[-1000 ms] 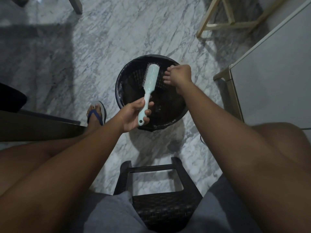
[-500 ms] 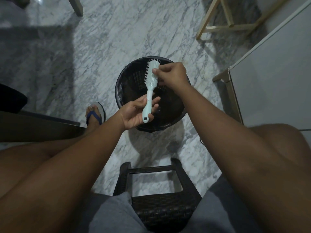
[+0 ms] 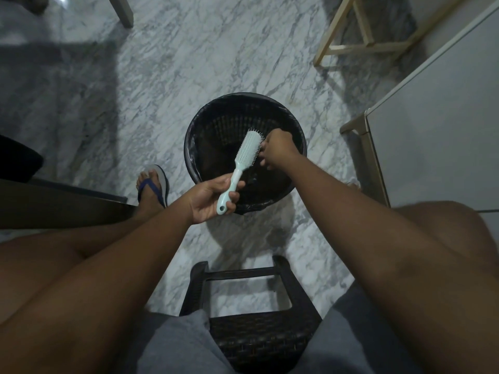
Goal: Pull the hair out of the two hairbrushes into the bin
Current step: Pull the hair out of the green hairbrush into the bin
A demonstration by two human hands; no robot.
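A pale mint hairbrush (image 3: 244,155) is held over the black round bin (image 3: 194,136) on the marble floor. My left hand (image 3: 213,198) grips its handle from below, with the brush head pointing up and to the right. My right hand (image 3: 278,149) is against the right side of the bristles, fingers pinched together at them. Any hair between those fingers is too small and dark to make out. Only one hairbrush is in view.
A dark woven stool (image 3: 253,319) stands between my knees. A foot in a blue flip-flop (image 3: 152,184) rests left of the bin. A white cabinet (image 3: 437,130) is at the right, a wooden frame (image 3: 359,36) at the back right, dark furniture (image 3: 54,203) at the left.
The brush has tilted to the right and dropped lower over the bin. My right hand has moved from the brush tip down along the right side of the bristles.
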